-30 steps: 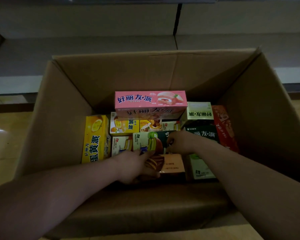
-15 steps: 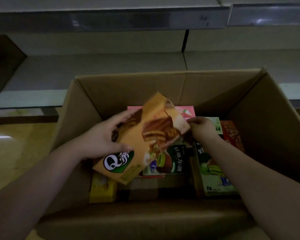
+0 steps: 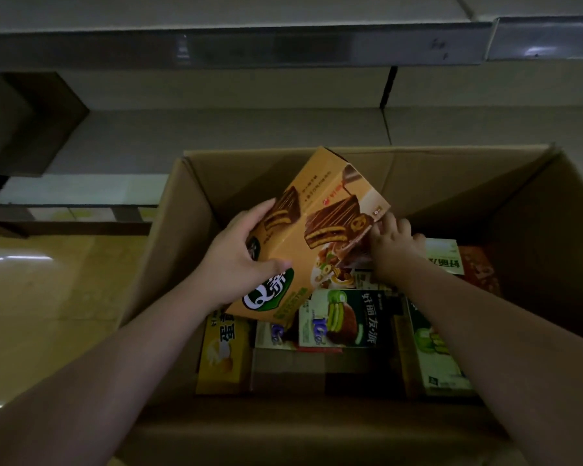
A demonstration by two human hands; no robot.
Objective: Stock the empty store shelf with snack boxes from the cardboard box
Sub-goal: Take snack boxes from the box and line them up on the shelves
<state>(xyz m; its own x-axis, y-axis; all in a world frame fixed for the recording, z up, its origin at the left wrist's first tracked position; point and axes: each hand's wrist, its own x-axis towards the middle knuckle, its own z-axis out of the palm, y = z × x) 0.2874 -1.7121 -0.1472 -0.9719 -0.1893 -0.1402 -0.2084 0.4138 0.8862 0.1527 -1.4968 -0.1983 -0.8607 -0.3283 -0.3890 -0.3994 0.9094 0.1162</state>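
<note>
An orange snack box (image 3: 320, 210) printed with chocolate cakes hangs tilted above the open cardboard box (image 3: 169, 250). My left hand (image 3: 239, 260) grips its lower left side, thumb on the front. My right hand (image 3: 392, 245) holds its right edge with curled fingers. Inside the cardboard box lie several more snack boxes: a dark green one (image 3: 347, 319), a yellow one (image 3: 221, 351), a light green one (image 3: 435, 358) and a red one (image 3: 478, 270). The bare store shelf (image 3: 216, 136) runs behind the cardboard box.
A higher shelf edge (image 3: 283, 45) with a price rail overhangs the lower shelf. A dark upright (image 3: 24, 122) stands at the left end. Shiny floor (image 3: 48, 290) lies left of the cardboard box. A seam (image 3: 386, 126) divides the shelf into two panels.
Both hands have lifted the orange snack box out from among the others and raised it toward the shelf. The view has tipped up, showing more of the shelf.
</note>
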